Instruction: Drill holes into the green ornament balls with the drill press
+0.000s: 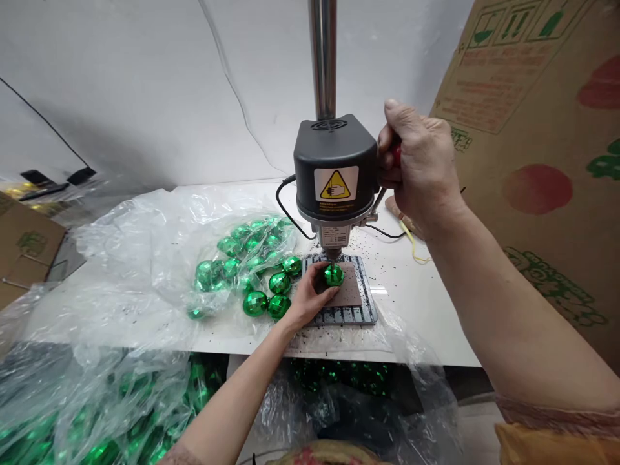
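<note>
A small black drill press (335, 158) on a steel column stands in the middle, its chuck and bit pointing down. Right under the bit sits a shiny green faceted ball (334, 276), and the bit appears to meet its top. My left hand (312, 294) grips this ball from the left between thumb and fingers. Beneath it lie a brown board (351, 296) and the slotted metal base (367, 316). My right hand (421, 152) is wrapped round the red-knobbed lever (397, 155) on the press's right side.
Several green balls (254, 303) lie left of the base, some inside a clear plastic bag (145, 239). Dark shavings dot the white table (421, 310). A tall cardboard box (513, 129) stands at right. Bags of green balls (101, 445) are below the table's front edge.
</note>
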`<state>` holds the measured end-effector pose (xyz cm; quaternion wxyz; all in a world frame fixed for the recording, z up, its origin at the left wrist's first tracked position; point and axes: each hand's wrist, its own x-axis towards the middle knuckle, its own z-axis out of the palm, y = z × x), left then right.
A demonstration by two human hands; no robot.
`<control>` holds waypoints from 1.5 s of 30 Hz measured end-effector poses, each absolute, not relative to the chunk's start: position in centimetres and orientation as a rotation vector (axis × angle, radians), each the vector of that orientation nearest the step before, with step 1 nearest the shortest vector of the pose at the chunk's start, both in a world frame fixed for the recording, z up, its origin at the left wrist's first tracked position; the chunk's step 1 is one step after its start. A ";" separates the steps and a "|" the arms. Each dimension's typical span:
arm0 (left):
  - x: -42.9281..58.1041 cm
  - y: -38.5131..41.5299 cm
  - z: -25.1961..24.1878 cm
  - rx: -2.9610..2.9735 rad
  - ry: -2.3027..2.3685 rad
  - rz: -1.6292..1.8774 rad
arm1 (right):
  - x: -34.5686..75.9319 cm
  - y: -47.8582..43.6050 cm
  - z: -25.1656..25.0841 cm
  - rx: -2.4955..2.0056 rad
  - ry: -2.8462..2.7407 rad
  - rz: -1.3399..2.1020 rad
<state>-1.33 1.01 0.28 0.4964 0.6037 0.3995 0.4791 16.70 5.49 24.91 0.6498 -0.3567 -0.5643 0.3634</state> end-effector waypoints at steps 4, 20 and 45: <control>-1.1 0.6 0.5 1.652 1.062 1.120 | 16.5 5.3 25.1 -0.753 -1.133 0.927; -0.7 0.4 0.0 1.641 1.102 1.239 | 16.2 5.4 24.4 -0.654 -1.079 0.936; -0.8 0.5 -0.3 1.687 1.034 1.253 | 15.7 0.2 17.1 -0.420 -1.204 0.238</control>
